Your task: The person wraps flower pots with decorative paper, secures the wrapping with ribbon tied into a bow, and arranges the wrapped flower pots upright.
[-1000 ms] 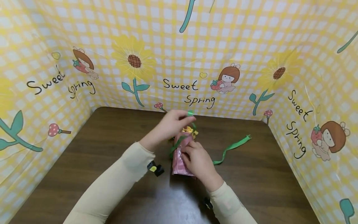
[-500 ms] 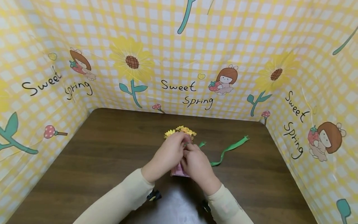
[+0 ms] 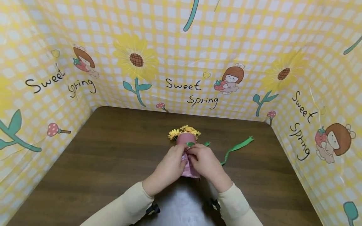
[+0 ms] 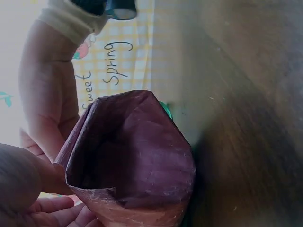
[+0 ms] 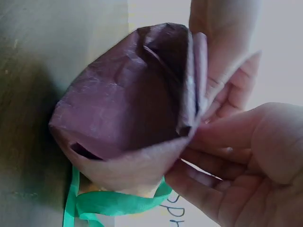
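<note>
At the lower border of the head view, two cream sleeves [image 3: 123, 204] came in from the left and the right, and beside each cuff a small black device [image 3: 153, 209] could be seen. A little further on, the left hand [image 3: 169, 164] and the right hand [image 3: 208, 163] met over the pink wrapping [image 3: 186, 138], with their fingertips close together. The fingers of both hands were bent and pinched the green ribbon [image 3: 190, 144] on the upper side of the wrapping; the exact hold of each fingertip was partly hidden. The wrapping lay near the middle of the counter [image 3: 127, 135]. Its hollow near end faced the wrist cameras, with a creased, folded rim, and both hands were just against this folded side. Seen from the right wrist, flat loops of the ribbon hung beyond the wrapping.

At the far end of the wrapping, yellow flowers [image 3: 173, 134] stuck out around its edge. To the right of the hands lay a short green end [image 3: 207, 143] and, further right, a longer green strip [image 3: 237, 147], curved, with a frayed tip.

Behind the counter and along its sides stood a yellow checked cloth [image 3: 175, 40], printed with sunflowers [image 3: 136, 60], cartoon figures [image 3: 230, 80] and the words "Sweet Spring".
</note>
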{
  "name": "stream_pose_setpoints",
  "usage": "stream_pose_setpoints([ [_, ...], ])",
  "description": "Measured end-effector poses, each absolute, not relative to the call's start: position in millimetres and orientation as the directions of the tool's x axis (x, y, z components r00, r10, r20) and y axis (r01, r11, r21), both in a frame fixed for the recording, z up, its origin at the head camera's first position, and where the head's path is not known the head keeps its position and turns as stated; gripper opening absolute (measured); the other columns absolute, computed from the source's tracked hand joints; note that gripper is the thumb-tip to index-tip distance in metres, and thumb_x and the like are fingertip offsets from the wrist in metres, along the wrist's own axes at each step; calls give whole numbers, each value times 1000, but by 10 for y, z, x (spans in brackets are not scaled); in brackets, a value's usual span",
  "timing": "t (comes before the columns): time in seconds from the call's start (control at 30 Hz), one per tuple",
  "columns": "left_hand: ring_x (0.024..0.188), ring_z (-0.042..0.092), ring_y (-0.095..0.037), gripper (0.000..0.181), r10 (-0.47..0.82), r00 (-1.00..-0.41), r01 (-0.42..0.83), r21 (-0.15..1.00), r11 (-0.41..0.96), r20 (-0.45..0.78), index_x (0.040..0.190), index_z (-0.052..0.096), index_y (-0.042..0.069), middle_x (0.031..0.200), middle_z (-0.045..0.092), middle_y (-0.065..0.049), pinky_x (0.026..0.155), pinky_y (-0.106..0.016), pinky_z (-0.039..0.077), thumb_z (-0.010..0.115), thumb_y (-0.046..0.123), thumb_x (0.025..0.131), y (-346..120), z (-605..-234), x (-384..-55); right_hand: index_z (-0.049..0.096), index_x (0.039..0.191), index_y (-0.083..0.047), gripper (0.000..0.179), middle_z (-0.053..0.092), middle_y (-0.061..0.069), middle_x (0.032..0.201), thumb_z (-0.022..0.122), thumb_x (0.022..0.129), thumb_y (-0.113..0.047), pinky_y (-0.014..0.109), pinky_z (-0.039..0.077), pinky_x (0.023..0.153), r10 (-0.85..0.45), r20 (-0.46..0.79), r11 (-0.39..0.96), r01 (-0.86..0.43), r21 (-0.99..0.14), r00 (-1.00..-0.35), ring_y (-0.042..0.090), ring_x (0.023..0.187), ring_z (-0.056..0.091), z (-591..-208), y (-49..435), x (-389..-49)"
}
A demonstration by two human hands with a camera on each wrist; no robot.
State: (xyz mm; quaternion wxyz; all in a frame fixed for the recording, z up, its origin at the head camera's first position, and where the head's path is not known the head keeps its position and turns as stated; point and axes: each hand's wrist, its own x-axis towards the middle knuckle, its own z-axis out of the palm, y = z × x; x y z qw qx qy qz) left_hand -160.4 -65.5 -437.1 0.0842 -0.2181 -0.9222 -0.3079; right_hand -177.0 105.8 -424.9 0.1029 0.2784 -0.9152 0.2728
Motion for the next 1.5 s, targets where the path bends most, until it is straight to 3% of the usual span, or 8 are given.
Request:
stream_pose_setpoints([
  [0.17,107,59,-24,29,381,-866,497,469,730,324,123,68,7,118,66,-7,93,-39,54,72,9,94,-664,-4362,-1585,80,98,-9,8,74,5,103,75,92,-11,40,58,84,-384,274,693,-471,-545,-882,21,96,70,-4215,1248,-1892],
  [0.33,105,58,-25,18,415,-841,536,424,730,347,113,75,8,114,65,-7,92,-38,54,70,10,96,-657,-4361,-1601,78,99,-7,14,73,10,97,70,96,-18,44,56,78,-105,249,815,-227,-533,-963,27,88,68,-4287,1746,-2140],
  [0.47,104,57,-26,19,440,-830,552,397,733,342,113,76,7,114,64,-8,91,-37,54,70,10,96,-656,-4352,-1596,73,114,1,28,73,20,107,64,100,-22,50,55,81,106,128,839,19,-544,-986,37,96,68,-4423,2214,-2265],
  [0.6,102,57,-25,18,446,-826,558,389,734,343,113,77,7,112,64,-9,89,-37,55,71,10,96,-662,-4343,-1588,64,131,4,44,68,25,124,62,101,-28,55,54,88,163,-10,831,143,-538,-987,43,111,65,-4602,2488,-2337],
  [0.8,102,57,-25,19,455,-821,566,384,729,345,113,78,7,112,64,-9,88,-37,55,70,11,97,-669,-4341,-1589,64,132,2,47,66,25,127,68,98,-32,57,54,87,177,-62,851,184,-492,-982,46,111,64,-4820,2569,-2413],
  [1.07,103,57,-25,19,454,-823,562,378,736,340,114,78,10,113,64,-8,88,-37,55,70,12,97,-667,-4345,-1597,74,96,-6,14,73,15,100,65,94,-16,47,53,72,121,-50,864,130,-486,-991,32,86,65,-4789,2673,-2413],
  [1.27,103,57,-25,19,464,-822,565,368,738,330,114,78,10,114,63,-8,89,-36,55,69,13,97,-662,-4360,-1602,69,100,-3,19,71,13,92,60,98,-19,36,50,67,125,35,802,80,-592,-992,25,78,63,-4423,2667,-2278],
  [1.5,101,57,-27,18,463,-809,580,362,730,363,112,78,9,113,64,-10,87,-37,55,69,12,97,-670,-4347,-1602,66,110,-6,20,71,15,94,63,102,-24,30,58,63,35,152,617,-98,-781,-988,20,73,68,-3781,2210,-2147],
])
